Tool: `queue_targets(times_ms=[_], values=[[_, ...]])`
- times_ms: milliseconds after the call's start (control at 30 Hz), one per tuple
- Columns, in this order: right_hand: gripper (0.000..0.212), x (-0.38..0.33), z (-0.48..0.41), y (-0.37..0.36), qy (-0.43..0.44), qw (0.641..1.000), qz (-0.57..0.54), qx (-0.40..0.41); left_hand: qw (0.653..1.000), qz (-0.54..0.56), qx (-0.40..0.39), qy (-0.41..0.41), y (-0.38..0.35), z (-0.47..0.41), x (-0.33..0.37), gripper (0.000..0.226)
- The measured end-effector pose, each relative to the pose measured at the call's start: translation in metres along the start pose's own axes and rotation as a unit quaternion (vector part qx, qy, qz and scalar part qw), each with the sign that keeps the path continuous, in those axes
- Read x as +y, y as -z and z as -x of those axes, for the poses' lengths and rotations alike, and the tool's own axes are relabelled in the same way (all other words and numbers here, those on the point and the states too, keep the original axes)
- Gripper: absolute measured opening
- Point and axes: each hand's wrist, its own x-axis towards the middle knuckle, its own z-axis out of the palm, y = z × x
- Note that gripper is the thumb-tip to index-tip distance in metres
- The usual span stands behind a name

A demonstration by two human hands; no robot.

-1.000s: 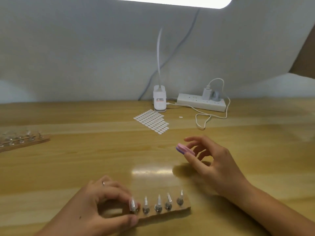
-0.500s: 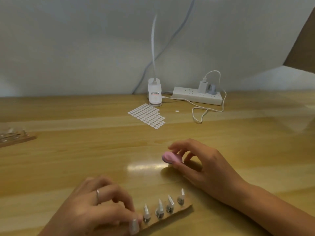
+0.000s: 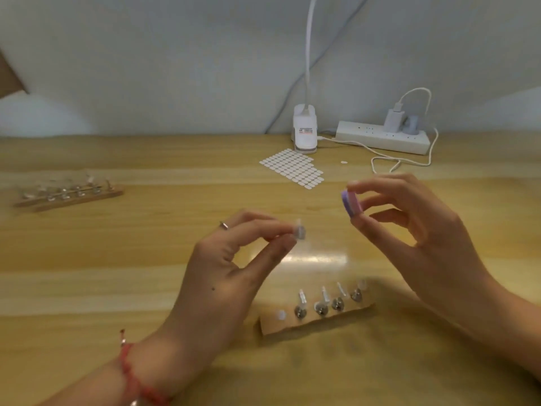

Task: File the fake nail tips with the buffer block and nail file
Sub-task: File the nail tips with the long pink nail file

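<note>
Your left hand (image 3: 228,271) pinches one tip (image 3: 299,231) by its small stand, between thumb and forefinger, raised above the middle of the desk (image 3: 146,259). Your right hand (image 3: 424,238) holds the buffer (image 3: 349,204), a pink and purple block, between thumb and fingertips, with the other fingers loosely spread. The two are near each other but apart: the buffer does not touch the tip.

I judge you are at the start of filing this tip. It is in hand and the tool is ready, but no stroke is under way. The rack (image 3: 316,326) lies toward the near edge, below your hands, with four tips (image 3: 322,300) standing in it. A bare white dot (image 3: 281,315) at its left end is probably this tip's place. Most of this rack looks to be ahead of you.

The next move calls for laying a flat face of the buffer against the tip's free edge. Pinch firmly and low on the stand, because so small and light a piece may twist or spring out under a sideways stroke. Keep the strokes short and light.

The nail file is not in view. A second rack (image 3: 67,194) by the left edge holds more tips, too blurred to count.
</note>
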Motion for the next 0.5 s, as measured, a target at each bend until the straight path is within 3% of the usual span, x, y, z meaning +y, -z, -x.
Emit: queue_targets(times_ms=[233,500], values=[[0.026,-0.026,0.010,-0.015,0.083,0.996,0.014,-0.043,0.999,-0.039,-0.009,-0.027,0.001,0.001,-0.012,0.009],[0.021,-0.026,0.013,-0.019,0.111,0.989,0.077,-0.056,0.995,-0.089,0.004,-0.051,0.000,0.003,-0.012,0.009]])
